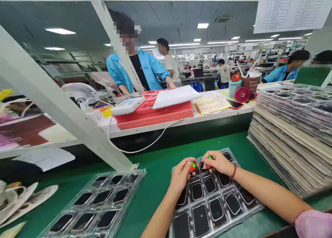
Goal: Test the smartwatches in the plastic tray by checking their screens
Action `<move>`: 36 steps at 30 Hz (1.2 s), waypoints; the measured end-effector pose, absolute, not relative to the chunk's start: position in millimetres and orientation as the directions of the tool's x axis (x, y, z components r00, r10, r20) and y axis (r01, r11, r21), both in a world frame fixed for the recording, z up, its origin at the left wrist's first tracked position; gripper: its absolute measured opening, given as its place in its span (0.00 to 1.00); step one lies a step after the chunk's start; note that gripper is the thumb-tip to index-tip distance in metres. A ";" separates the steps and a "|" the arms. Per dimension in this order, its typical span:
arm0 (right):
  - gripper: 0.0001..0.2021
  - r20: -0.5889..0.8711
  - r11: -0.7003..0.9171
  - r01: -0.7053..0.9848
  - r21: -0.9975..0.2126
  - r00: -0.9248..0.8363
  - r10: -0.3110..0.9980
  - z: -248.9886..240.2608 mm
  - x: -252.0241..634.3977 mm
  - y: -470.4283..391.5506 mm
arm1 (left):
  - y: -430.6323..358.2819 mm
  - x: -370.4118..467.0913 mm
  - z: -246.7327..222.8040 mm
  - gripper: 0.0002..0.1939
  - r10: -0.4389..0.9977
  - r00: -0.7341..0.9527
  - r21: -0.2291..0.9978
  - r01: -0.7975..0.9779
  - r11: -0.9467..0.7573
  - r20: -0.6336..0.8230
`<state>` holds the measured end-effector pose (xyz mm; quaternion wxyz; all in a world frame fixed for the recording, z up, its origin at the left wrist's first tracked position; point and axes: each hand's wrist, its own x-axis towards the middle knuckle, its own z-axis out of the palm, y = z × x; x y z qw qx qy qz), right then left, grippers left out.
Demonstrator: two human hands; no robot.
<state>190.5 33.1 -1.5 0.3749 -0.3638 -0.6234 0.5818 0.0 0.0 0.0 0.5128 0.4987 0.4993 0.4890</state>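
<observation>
My left hand (180, 174) is closed on a smartwatch face (192, 166), its lit screen showing red and green blocks. Beside it, my right hand (219, 162) pinches a second smartwatch face (209, 158), whose visible screen part glows green; the fingers cover the rest. Both hands are above the far part of a clear plastic tray (255, 208). Dark square watch faces (209, 185) sit in its compartments. To the left, another clear tray (142, 174) holds more dark watch faces (101, 197) in rows.
A tall stack of trays (287, 151) stands at the right on the green mat (153, 182). A slanted white post (103, 144) rises at left. Beyond, a shelf carries red foam sheets (155, 113), papers (176, 95) and a hanging white cable (140, 151). A person in blue (155, 68) stands behind it.
</observation>
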 end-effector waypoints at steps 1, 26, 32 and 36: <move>0.12 0.051 0.059 0.004 -0.998 -0.454 0.890 -2.0 190.3 32.6 | -0.5 0.1 0.5 0.24 0.999 0.024 1.000 -0.007 0.021 -0.021; 0.16 0.044 -0.010 -0.108 -0.994 -0.484 0.874 -12.5 185.1 43.3 | 5.8 -4.5 -5.1 0.30 0.995 0.061 0.991 0.102 -0.085 0.079; 0.21 0.053 0.002 -0.102 -0.995 -0.498 0.866 -12.1 186.7 42.0 | 6.8 -5.5 -3.6 0.28 0.993 0.110 0.992 0.112 -0.064 0.052; 0.21 0.064 0.029 -0.077 -0.997 -0.506 0.860 -10.3 188.4 39.9 | 5.7 -2.5 -2.0 0.24 0.994 0.071 0.990 0.112 -0.087 0.079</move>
